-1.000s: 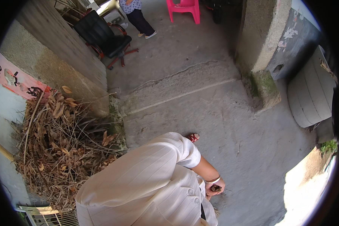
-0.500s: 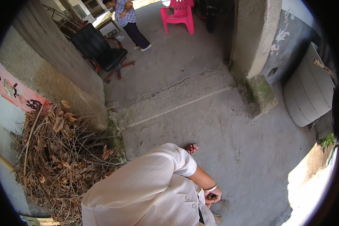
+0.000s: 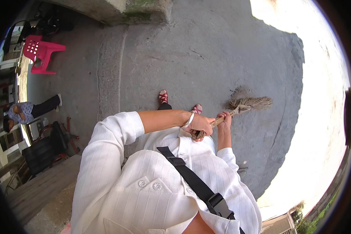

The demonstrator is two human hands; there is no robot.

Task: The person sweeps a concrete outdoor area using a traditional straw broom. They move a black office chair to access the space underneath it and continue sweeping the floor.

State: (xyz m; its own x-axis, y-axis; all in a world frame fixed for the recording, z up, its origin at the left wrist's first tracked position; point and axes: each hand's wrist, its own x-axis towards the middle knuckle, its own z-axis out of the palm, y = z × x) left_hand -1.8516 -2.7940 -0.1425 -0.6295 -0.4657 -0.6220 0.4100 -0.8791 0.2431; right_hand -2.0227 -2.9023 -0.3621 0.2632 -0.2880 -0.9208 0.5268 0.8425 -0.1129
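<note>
A straw broom (image 3: 250, 104) slants across in front of my white shirt, its bristles out to the right against the concrete floor. Around the upper end of its handle wraps my left hand (image 3: 201, 124), a white bangle on its wrist. Farther down the handle, closer to the bristles, my right hand (image 3: 224, 119) is closed on it. Just beyond the bristles lies a small patch of dark dirt (image 3: 241, 92). My feet in red sandals (image 3: 163, 97) show behind the hands.
A low concrete step (image 3: 110, 78) runs along the left. Past it are a pink plastic chair (image 3: 43, 52), a black office chair (image 3: 46, 150) and another person (image 3: 27, 111). A mossy pillar base (image 3: 146, 11) stands at the far side; bright sunlit ground (image 3: 319, 101) lies right.
My view has swung right and down, so the pink chair and the person now appear at the left. Both hands and the broom, mostly hidden before, are in plain sight.
</note>
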